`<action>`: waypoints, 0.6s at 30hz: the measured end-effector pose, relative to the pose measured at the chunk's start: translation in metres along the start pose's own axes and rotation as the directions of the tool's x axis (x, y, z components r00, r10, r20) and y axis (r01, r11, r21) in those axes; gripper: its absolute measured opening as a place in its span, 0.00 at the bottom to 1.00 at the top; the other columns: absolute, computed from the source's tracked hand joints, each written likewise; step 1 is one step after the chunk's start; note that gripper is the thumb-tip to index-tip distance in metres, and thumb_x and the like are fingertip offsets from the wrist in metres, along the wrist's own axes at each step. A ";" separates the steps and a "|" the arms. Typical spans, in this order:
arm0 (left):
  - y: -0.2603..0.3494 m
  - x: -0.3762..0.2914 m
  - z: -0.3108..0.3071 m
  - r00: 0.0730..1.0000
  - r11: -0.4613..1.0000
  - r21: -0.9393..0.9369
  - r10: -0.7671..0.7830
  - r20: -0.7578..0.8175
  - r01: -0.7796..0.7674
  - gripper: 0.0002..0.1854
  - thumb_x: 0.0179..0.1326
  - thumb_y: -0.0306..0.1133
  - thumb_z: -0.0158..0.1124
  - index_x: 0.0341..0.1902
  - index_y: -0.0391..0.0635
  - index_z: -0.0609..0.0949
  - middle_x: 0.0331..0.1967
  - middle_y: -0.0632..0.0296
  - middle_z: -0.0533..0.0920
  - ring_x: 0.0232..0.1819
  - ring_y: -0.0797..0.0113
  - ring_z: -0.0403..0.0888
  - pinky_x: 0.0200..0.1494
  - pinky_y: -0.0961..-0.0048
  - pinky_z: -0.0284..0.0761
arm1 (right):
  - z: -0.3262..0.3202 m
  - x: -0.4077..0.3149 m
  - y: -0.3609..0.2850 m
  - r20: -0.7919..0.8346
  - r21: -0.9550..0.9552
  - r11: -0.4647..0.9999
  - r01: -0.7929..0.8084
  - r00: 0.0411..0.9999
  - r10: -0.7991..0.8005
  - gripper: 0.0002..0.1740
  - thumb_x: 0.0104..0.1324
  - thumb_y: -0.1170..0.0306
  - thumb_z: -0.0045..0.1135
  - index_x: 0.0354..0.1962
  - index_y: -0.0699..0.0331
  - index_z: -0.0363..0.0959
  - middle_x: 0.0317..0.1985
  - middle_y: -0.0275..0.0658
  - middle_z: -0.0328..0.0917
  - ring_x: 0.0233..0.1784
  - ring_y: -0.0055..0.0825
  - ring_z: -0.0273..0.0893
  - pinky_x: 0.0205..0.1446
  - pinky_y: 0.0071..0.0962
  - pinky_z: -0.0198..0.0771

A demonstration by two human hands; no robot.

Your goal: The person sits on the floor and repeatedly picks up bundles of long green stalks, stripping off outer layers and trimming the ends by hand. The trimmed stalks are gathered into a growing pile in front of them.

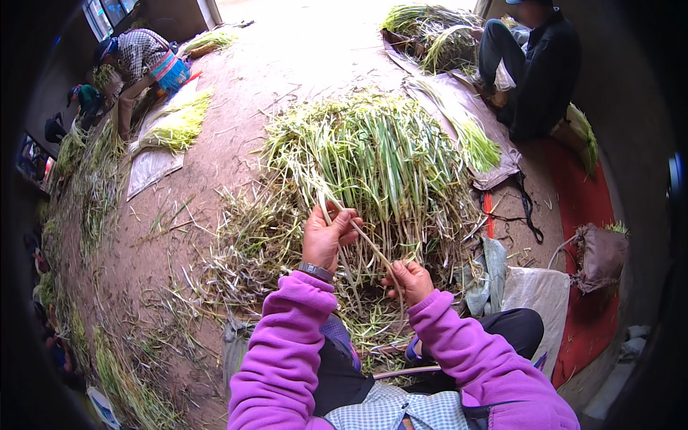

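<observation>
My left hand (330, 234), with a watch (316, 271) at its wrist, grips a few long pale plant stalks (367, 239) between thumb and fingers. Their leafy ends reach up and away over the pile. Lower down the same stalks, my right hand (409, 281) pinches a stalk between thumb and forefinger, and thin ends hang below it. Beyond both hands lies a large heap of green leafy stalks (371, 145), with their pale and brownish lower ends pointing towards me. Loose trimmings (371, 328) cover the ground between my feet.
A pale bundle (467, 126) lies on a sheet (497, 169) at right, near a seated person (545, 70). Another person (140, 62) bends by a yellow-green bundle (180, 126) at left. A white sack (537, 301) and red mat (586, 322) are beside my right knee.
</observation>
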State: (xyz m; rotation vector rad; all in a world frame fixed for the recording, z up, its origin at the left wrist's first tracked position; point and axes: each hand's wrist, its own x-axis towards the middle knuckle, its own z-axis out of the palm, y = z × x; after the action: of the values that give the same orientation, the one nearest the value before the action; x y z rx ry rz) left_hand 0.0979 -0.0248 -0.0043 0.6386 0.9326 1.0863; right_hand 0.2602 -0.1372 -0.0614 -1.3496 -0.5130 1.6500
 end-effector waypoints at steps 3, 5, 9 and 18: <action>0.009 0.003 -0.007 0.996 0.997 -0.019 0.079 -0.029 -0.079 0.09 0.56 0.29 0.56 0.39 0.45 0.69 0.32 0.62 0.78 0.32 0.70 0.79 0.24 0.82 0.77 | -0.015 0.006 0.030 -0.075 -0.054 0.998 -0.020 0.997 0.016 0.15 0.61 0.60 0.49 0.32 0.65 0.68 0.25 0.33 0.74 0.25 0.18 0.73 0.23 0.18 0.71; 0.017 0.003 -0.013 0.992 0.995 -0.018 0.095 -0.080 -0.097 0.08 0.56 0.29 0.56 0.38 0.47 0.69 0.32 0.63 0.78 0.31 0.71 0.79 0.24 0.83 0.77 | -0.041 0.014 0.061 -0.027 -0.385 0.922 -0.046 0.999 0.039 0.12 0.61 0.63 0.48 0.31 0.65 0.69 0.24 0.35 0.74 0.24 0.21 0.72 0.24 0.19 0.67; 0.024 0.000 -0.023 0.983 0.990 -0.018 0.135 -0.123 -0.138 0.09 0.56 0.30 0.55 0.39 0.47 0.68 0.30 0.62 0.79 0.29 0.72 0.79 0.23 0.83 0.76 | -0.088 0.018 0.128 -0.113 -0.993 -0.090 -0.079 0.862 0.494 0.22 0.54 0.50 0.49 0.36 0.58 0.75 0.35 0.45 0.76 0.40 0.39 0.73 0.46 0.34 0.66; 0.030 0.004 -0.028 0.986 0.969 -0.209 0.110 -0.129 -0.135 0.07 0.55 0.29 0.56 0.38 0.48 0.70 0.32 0.63 0.78 0.31 0.71 0.79 0.25 0.81 0.77 | -0.136 0.036 0.174 -0.237 -0.958 -0.277 -0.078 0.758 0.608 0.27 0.49 0.45 0.54 0.38 0.57 0.74 0.39 0.43 0.75 0.45 0.39 0.72 0.50 0.35 0.65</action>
State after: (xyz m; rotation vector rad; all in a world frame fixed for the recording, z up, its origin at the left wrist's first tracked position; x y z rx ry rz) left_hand 0.0609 -0.0107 0.0054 0.4607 0.8675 1.3273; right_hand 0.3199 -0.2234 -0.2593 -2.5254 -2.2638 1.9697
